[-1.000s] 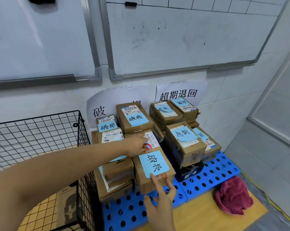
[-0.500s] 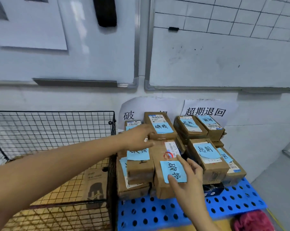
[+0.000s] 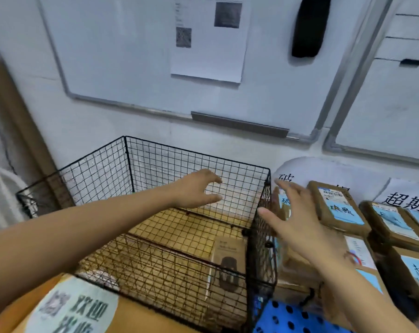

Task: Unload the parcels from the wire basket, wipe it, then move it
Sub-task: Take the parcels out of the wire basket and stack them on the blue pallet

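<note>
Reaching over the basket (image 3: 155,179), the left hand (image 3: 196,188) is above its far part with the fingers curled and apart; its grip is wide and holds nothing. The right hand (image 3: 297,217) is just right of the basket's right wall, above the parcels (image 3: 336,207), with the fingers spread wide and nothing in it. I cannot tell if it touches the wall or the parcels under it.

The basket is a black wire one and stands in the middle left, near the wall. One flat brown parcel (image 3: 227,263) lies on its bottom, in the near right corner. Right of the basket the other parcels are stacked, brown boxes with blue notes on top, on a blue tray (image 3: 283,316) with holes. On the far wall hang two whiteboards (image 3: 122,56), with a paper sheet (image 3: 208,39) and a black eraser (image 3: 309,25) on the left one.
</note>
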